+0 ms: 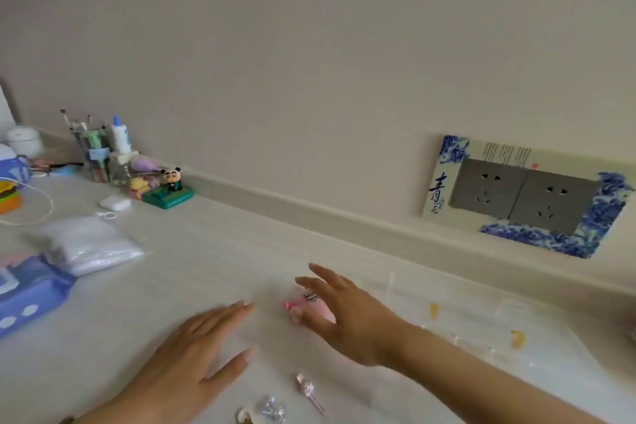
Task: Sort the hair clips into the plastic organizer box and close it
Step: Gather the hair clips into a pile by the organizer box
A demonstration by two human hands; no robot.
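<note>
Right hand, spread and unclenched, is hovering over the pink hair clip, seemingly to collect it; left hand is lying flat, empty.

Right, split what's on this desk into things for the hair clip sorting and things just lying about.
For the job:
pink hair clip, under the right hand
slim pink clip
sparkly clip
clear organizer box

Lying about:
panda figure
earbud case
glue bottle
plastic bag
blue box
</note>
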